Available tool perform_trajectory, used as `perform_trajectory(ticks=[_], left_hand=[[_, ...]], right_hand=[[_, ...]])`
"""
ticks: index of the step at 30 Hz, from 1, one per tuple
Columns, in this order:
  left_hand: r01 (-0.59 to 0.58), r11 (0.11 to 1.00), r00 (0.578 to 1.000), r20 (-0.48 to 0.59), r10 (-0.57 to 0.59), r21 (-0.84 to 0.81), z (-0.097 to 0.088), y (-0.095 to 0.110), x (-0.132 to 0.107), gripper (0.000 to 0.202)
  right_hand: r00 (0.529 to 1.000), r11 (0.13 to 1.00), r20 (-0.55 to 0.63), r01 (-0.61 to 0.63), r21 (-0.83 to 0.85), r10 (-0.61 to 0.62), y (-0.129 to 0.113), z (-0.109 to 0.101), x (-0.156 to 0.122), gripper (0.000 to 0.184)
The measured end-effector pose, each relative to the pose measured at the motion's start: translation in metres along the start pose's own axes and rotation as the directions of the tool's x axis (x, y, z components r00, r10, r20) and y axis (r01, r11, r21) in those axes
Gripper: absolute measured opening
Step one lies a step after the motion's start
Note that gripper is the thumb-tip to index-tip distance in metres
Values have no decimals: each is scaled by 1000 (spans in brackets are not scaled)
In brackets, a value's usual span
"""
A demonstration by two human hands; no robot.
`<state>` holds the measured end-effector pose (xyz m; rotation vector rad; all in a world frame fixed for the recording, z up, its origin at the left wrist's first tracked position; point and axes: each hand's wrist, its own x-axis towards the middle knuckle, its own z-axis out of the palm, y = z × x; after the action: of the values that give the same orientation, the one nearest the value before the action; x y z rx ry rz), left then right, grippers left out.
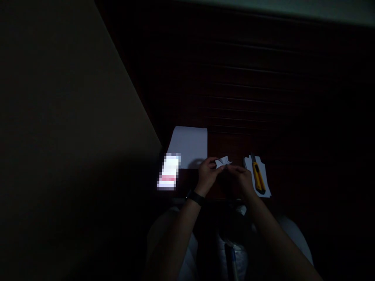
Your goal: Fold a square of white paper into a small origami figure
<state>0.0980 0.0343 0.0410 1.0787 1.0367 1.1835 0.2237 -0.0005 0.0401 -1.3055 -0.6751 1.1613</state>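
Observation:
The scene is very dark. My left hand [207, 171] and my right hand [241, 176] meet over a dark wooden table [263, 117]. Both pinch a small folded piece of white paper [223, 161] held between their fingertips, just above the table's near edge. A dark band sits on my left wrist. To the right of my right hand lies a yellow utility knife [258, 177] on a white scrap of paper [263, 168].
A white sheet of paper [190, 142] lies behind my left hand. A lit, blurred phone screen [169, 171] lies at the table's left edge. A plain wall [58, 117] fills the left. My lap shows pale below the table edge.

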Motion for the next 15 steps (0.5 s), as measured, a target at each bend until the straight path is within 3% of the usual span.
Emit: perform_trajectory(ticks=[6, 11, 15], left_hand=[[1, 1000, 995, 97, 1, -23, 9, 1, -17, 39], [32, 997, 997, 67, -27, -65, 28, -1, -23, 41], [31, 997, 999, 21, -30, -74, 42, 11, -23, 41]], right_hand=[[998, 999, -57, -39, -2, 39, -9, -16, -17, 18], [993, 997, -111, -29, 75, 37, -10, -28, -20, 22], [994, 982, -103, -22, 187, 41, -19, -28, -15, 24]])
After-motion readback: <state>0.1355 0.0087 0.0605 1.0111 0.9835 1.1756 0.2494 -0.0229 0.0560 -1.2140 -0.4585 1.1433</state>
